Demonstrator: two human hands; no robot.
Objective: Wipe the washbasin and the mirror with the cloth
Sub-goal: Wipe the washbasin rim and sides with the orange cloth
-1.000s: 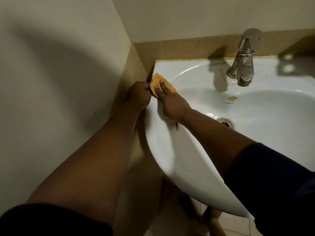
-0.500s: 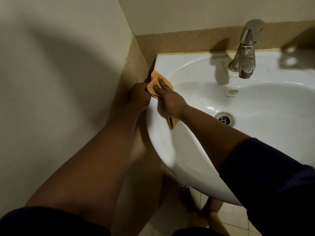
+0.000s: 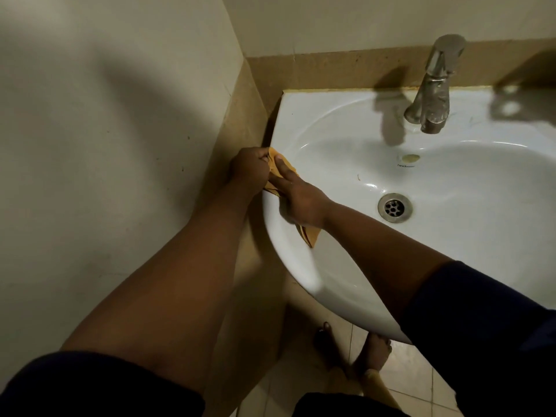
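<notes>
A white washbasin [image 3: 469,236] is fixed to the wall at the right. An orange cloth [image 3: 274,164] lies over its left rim. My left hand [image 3: 249,171] grips the cloth's outer end at the basin's left edge, fingers curled. My right hand [image 3: 296,197] lies on top of the cloth with straight fingers and presses it onto the rim. A corner of the cloth sticks out below my right wrist. No mirror is in view.
A metal tap [image 3: 433,94] stands at the back of the basin and a drain [image 3: 394,207] sits at the bowl's bottom. Cream walls close the left side and the back. Below the basin are a tiled floor and my bare feet [image 3: 370,353].
Both hands and the cloth have slid down the left rim toward me, away from the back corner. More of the cloth now hangs out below my right wrist.
</notes>
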